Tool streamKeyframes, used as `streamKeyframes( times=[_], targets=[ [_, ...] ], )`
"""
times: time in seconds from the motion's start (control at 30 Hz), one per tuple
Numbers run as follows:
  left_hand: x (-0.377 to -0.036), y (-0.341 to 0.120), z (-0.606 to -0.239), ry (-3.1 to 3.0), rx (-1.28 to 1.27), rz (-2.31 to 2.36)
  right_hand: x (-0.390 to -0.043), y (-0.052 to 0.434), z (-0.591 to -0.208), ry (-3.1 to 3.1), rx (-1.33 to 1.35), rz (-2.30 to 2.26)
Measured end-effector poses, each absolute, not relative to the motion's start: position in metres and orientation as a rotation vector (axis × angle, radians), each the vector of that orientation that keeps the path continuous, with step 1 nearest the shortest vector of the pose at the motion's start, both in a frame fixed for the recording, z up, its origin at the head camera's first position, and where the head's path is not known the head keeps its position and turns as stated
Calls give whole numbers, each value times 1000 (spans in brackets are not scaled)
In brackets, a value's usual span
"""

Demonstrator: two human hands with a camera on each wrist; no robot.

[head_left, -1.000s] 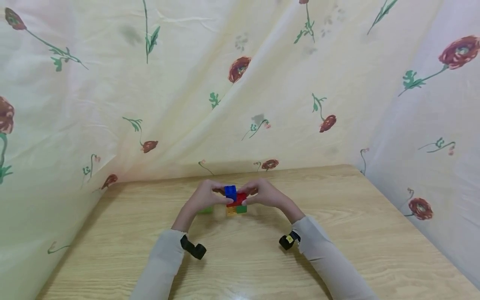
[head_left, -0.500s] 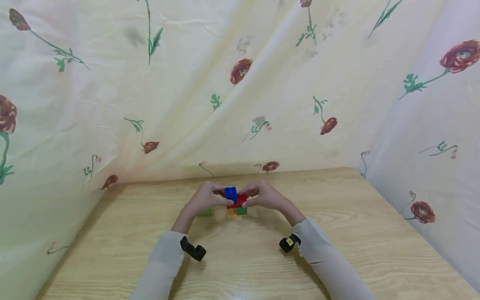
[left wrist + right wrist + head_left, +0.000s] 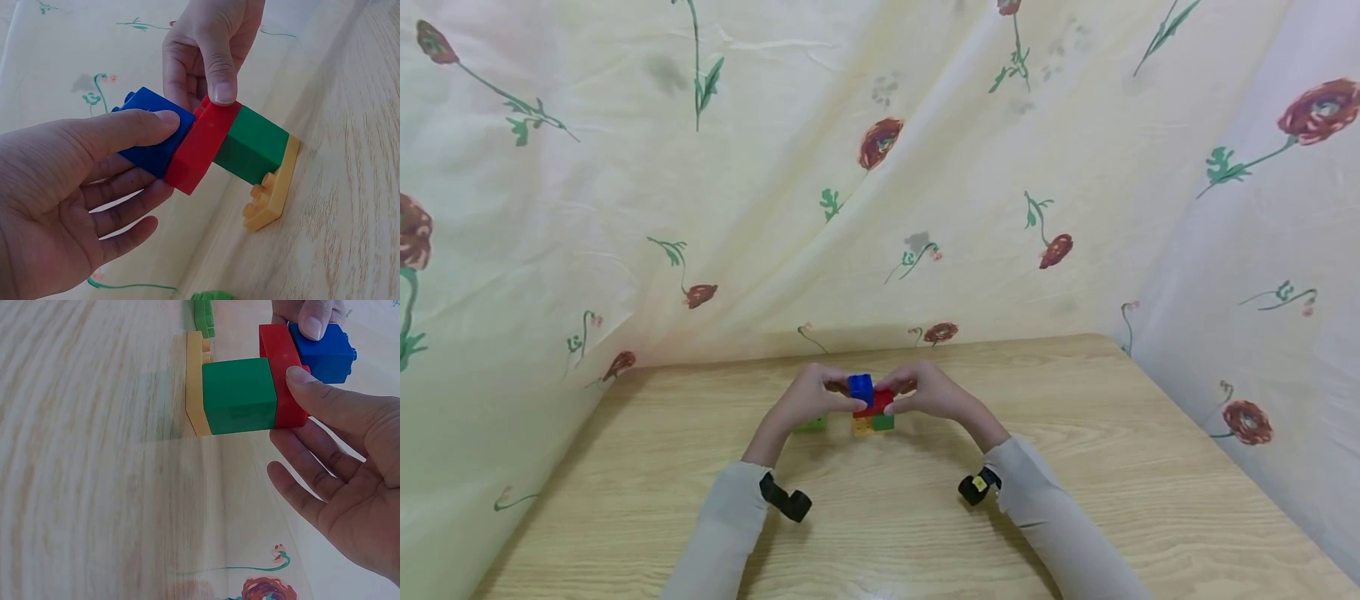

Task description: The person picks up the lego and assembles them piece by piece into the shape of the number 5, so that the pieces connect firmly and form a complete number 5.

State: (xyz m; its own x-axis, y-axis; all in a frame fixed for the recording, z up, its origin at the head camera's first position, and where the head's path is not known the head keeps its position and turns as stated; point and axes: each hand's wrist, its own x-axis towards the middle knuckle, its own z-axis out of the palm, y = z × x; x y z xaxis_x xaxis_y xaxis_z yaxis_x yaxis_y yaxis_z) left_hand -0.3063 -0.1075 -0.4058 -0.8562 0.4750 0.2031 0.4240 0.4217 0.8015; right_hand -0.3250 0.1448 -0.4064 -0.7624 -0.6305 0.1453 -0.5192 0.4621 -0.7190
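A stack of toy building bricks stands on the table in front of both hands. At its base lies a flat yellow-orange brick (image 3: 275, 197); a green brick (image 3: 240, 395) sits on one end of it. Across the top of the green one is a red brick (image 3: 284, 381), overhanging to the left, and a blue brick (image 3: 156, 134) sits on that overhanging end. My left hand (image 3: 811, 396) pinches the blue brick between thumb and fingers. With thumb and fingertips, my right hand (image 3: 931, 390) grips the red brick's right end.
A light green brick (image 3: 811, 423) lies on the table just left of the stack, partly behind the left hand. The wooden table (image 3: 880, 517) ends at a flowered cloth (image 3: 775, 208) hanging behind it. Each wrist wears a small black camera (image 3: 786, 497).
The hands and bricks hold the same places in the stack throughout. Only the head view has shifted slightly.
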Motion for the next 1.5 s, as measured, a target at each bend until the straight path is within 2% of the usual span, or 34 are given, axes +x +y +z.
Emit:
streamKeyframes(
  times=[0.27, 1.5],
  targets=[
    [-304, -104, -399, 2654, 724, 1376, -326, 145, -405, 2543, -1016, -1212],
    [-307, -108, -405, 2590, 782, 1429, -324, 145, -404, 2530, -1032, -1219]
  ],
)
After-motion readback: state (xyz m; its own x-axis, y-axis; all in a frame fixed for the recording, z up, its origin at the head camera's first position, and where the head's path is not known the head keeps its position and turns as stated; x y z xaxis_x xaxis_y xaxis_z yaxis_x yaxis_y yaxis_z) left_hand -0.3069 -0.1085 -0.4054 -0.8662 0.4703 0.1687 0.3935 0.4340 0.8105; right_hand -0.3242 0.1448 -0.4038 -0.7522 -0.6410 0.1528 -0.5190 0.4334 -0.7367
